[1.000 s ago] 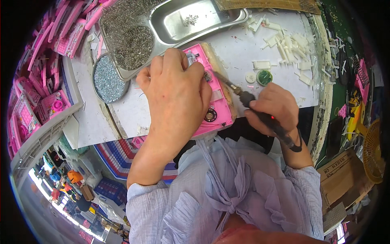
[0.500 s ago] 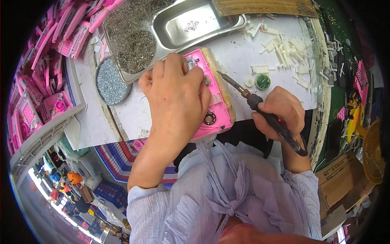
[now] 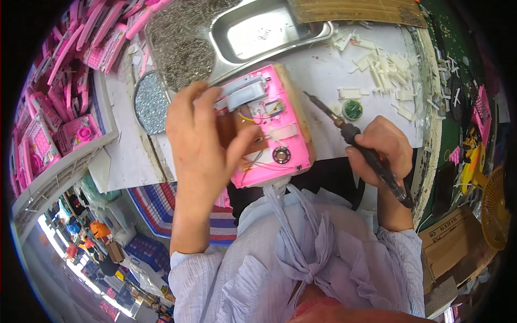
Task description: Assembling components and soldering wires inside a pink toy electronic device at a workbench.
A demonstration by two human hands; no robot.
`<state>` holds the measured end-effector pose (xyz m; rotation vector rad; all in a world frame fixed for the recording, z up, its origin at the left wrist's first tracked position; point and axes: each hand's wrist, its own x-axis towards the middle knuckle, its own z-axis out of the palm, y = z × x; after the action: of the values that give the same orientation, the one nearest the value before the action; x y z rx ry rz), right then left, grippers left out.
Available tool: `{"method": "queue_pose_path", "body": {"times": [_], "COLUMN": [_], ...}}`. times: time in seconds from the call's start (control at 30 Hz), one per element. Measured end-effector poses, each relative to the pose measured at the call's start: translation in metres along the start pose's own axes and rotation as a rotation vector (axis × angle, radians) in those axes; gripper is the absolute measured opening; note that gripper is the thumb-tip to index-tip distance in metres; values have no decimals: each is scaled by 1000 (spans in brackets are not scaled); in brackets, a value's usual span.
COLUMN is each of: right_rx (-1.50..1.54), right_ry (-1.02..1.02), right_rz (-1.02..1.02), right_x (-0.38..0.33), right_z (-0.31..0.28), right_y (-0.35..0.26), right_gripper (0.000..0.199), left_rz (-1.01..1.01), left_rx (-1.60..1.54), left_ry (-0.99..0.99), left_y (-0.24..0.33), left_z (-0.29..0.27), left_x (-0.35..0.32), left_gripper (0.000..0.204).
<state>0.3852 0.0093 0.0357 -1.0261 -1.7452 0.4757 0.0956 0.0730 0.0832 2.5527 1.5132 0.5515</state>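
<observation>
A pink plastic casing (image 3: 298, 141) lies with its inside facing up at the table's near edge, in front of me. Inside it are a grey plastic part (image 3: 246, 96), a brown board (image 3: 230, 131), thin wires and a round black-rimmed piece (image 3: 281, 155). Over the casing's left side is my left hand (image 3: 195, 141), fingers spread and holding nothing; whether the fingertips touch the casing I cannot tell. My right hand (image 3: 389, 144) grips a soldering iron (image 3: 371, 160) by its black handle. Its metal tip points up and left, apart from the casing.
Beyond the casing stands a metal tray (image 3: 276, 47) with small metal pieces heaped in its left part. Left of it is a round dish of silvery bits (image 3: 151, 105). White plastic parts (image 3: 382, 72) and a small green round item (image 3: 353, 110) lie right. Pink parts (image 3: 81, 132) fill a left bin.
My left hand has moved left off the casing's middle and its fingers have spread, uncovering the inner parts. The soldering iron has shifted slightly right with my right hand.
</observation>
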Motion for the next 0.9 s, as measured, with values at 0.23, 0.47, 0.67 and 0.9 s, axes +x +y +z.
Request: {"method": "queue_pose_path", "body": {"times": [0.23, 0.47, 0.67, 0.9], "right_rx": [55, 232, 352, 443], "right_ry": [16, 48, -126, -60], "right_rz": [-50, 101, 328, 336], "right_x": [12, 21, 45, 76], "right_z": [11, 31, 54, 101], "right_y": [2, -10, -31, -23], "right_gripper": [32, 35, 49, 50], "left_rz": [-126, -205, -552, -482], "left_rx": [31, -546, -1197, -1049], "left_ry": [-151, 248, 227, 145], "left_y": [-23, -12, 8, 0], "left_z": [-8, 21, 32, 32], "left_x": [-42, -21, -21, -26], "left_gripper": [18, 10, 9, 9]}}
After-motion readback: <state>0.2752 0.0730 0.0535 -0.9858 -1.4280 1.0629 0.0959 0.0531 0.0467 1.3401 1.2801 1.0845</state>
